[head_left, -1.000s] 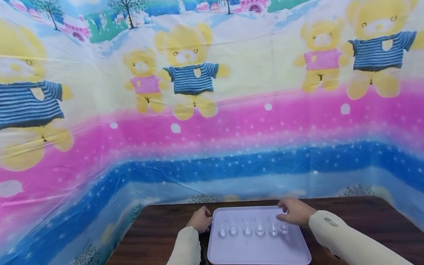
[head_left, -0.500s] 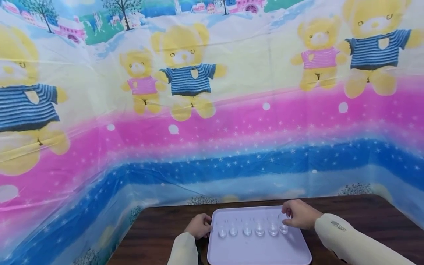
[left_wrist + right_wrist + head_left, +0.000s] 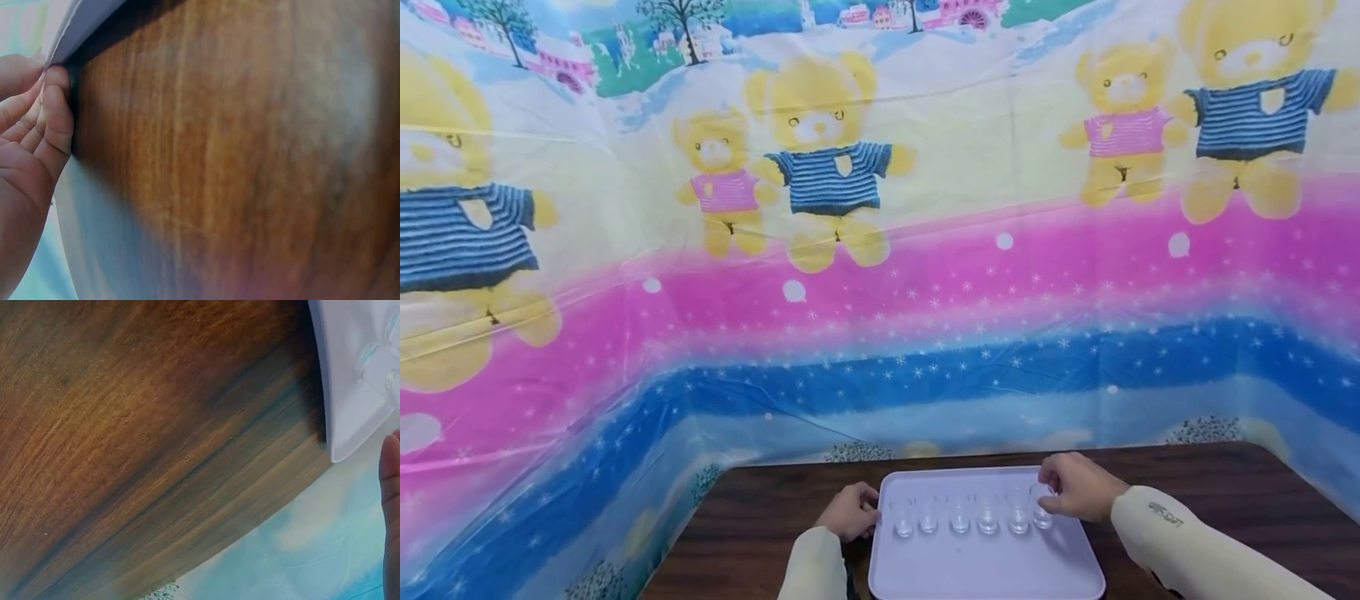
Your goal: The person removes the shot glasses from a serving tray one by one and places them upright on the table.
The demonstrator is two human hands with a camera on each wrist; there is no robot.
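Observation:
A row of several small clear glasses stands upright across a pale lilac tray. My right hand pinches the rightmost glass near its top between thumb and fingers. At the tray's left side, my left hand holds the rim. Seen from the left wrist, the left hand's thumb and curled fingers meet at the tray edge. The right wrist view shows only a strip of the right hand beside the tray corner; its grip is out of frame there.
The tray lies on a dark brown wooden table. Behind the table's far edge hangs a cloth backdrop printed with bears and coloured bands. The other glasses stand close together, left of the pinched one.
My right hand has moved slightly right and down and its thumb and fingers have closed on the rightmost glass. My left hand has shifted a little left. The glasses look unmoved.

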